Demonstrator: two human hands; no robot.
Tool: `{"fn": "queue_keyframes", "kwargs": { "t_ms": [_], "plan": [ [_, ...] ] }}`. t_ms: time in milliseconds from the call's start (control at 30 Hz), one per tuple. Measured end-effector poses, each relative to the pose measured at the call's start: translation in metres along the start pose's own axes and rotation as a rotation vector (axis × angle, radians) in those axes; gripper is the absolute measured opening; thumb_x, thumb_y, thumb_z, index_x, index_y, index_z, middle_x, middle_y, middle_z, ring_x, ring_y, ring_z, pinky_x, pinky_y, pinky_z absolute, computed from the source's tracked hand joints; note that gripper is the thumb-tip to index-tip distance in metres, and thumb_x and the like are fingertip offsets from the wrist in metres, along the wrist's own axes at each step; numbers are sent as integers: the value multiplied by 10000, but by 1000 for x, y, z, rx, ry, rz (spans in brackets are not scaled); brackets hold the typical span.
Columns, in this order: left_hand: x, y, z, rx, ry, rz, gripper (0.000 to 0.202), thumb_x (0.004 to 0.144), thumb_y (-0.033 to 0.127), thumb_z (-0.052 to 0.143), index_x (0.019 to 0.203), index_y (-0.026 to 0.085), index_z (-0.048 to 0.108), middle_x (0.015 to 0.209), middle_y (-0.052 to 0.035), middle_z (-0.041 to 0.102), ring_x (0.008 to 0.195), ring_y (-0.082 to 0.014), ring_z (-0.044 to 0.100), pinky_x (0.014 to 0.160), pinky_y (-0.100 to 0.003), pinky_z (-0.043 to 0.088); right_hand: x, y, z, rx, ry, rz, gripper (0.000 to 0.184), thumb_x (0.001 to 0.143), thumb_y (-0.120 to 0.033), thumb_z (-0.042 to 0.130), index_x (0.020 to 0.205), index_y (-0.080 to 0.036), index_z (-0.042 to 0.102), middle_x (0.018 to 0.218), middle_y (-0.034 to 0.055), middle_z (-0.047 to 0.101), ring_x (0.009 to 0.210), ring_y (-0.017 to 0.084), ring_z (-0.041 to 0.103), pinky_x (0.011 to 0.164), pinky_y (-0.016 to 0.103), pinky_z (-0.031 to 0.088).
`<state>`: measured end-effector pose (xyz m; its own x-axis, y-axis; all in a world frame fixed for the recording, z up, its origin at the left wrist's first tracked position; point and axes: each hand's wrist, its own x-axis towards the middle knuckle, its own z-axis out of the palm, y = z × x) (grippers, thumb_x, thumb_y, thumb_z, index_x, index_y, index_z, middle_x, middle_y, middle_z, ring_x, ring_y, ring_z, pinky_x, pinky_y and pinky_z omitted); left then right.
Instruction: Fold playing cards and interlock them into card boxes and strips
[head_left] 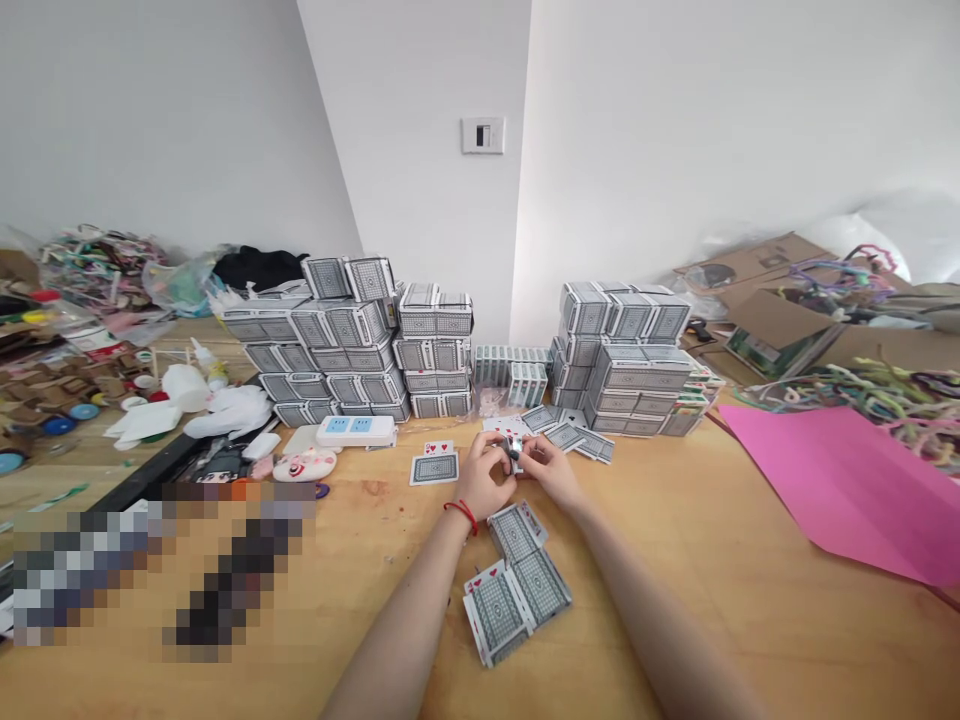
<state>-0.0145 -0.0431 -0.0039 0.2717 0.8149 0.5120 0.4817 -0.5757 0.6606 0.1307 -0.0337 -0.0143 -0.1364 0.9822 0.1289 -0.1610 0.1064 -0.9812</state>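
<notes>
Card blocks [352, 330] are stacked, loose cards [433, 468] are left, and a small card piece [514, 449] is pinched between left hand [482, 482] and right hand [553, 470].

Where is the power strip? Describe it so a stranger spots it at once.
Start at the tall stack of card boxes on the left of the wooden table. At its foot, on the near side, lies the power strip. It is a plain white bar with pale blue sockets, while its neighbours are grey patterned boxes and cards.
</notes>
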Motion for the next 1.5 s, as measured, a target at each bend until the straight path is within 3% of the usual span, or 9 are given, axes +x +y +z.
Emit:
{"fn": "queue_keyframes", "kwargs": {
  "t_ms": [233,500,933,1500],
  "plan": [
    [0,-1,-1,-3,6,21,145,584,77,552,610,190,466,1051,-63,464,999,-214,481,863,-364,399,3,3,0,-79,1,3,278,612,-389,652,579,-177,475,960,29,523,618,99,502,542,229,434],
    [0,0,-3,-30,14,17,144,582,73,554,599,191,474,1071,-61,485,1026,-226,471,872,-399,389,2,1,0,-96,0,-24,299,609,-420,640,569,-187,456,696,-16,515,523,89,464,470,216,407],
    [1,-5,-1,-83,-8,49,128,613,88,561,663,189,500,1090,-64,484,1039,-200,467,904,-359,383,0,-2,0,-62,-80,-4,309,626,-431,631,585,-204,424,566,-48,475,447,90,461,427,233,414],
    [1,-2,-3,-84,-7,41,149,586,60,558,649,180,496,1084,-60,515,1032,-202,471,901,-367,367,2,4,-2,-216,-29,-48,347,658,-462,591,570,-200,380,527,-64,397,407,71,373,382,210,321]
  ]
}}
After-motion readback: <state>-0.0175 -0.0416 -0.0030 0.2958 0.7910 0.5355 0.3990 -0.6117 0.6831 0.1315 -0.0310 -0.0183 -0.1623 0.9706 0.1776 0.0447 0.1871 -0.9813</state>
